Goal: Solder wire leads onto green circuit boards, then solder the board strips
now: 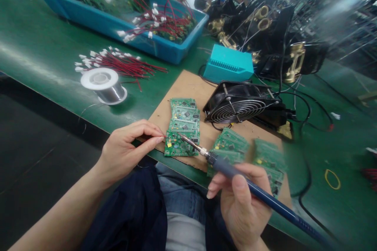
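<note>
My left hand (125, 153) pinches a thin red wire (164, 137) between thumb and fingertips; most of the wire is hidden by the fingers. Its end meets the left edge of the nearest green circuit board (181, 148), the front one of several overlapping boards in a row. In my right hand (244, 200) is a blue soldering iron (226, 168), held like a pen. The iron's metal tip points up and left over that board; whether it touches cannot be made out. A brown cardboard sheet (163, 102) lies beneath the boards.
Left of the boards stand a solder wire spool (110, 90) and a pile of red wires (126, 66) with white connectors. Behind is a blue bin (165, 49). A black fan (238, 106), a teal box (228, 64) and more boards (231, 143) sit rightward. Black cables (306, 164) cross the green table.
</note>
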`<action>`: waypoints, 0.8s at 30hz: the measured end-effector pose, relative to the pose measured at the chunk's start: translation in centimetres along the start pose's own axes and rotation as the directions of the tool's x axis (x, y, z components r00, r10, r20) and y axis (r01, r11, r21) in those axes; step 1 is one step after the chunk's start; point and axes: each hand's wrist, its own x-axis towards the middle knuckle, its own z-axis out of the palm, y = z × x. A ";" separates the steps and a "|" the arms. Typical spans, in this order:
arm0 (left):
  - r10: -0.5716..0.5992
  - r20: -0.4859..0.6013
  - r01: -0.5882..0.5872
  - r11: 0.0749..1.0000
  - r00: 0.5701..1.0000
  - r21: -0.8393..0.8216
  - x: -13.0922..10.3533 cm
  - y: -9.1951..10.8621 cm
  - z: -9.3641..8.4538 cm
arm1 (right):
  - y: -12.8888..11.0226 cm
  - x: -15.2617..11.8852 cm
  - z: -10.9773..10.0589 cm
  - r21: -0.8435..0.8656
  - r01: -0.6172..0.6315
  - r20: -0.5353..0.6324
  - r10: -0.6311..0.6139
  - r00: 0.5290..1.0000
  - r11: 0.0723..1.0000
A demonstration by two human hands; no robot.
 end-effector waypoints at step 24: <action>-0.091 0.044 0.091 0.996 0.995 -0.005 1.1 0.6 0.5 | 0.0 0.2 -0.1 0.050 -0.080 0.029 0.079 0.996 0.996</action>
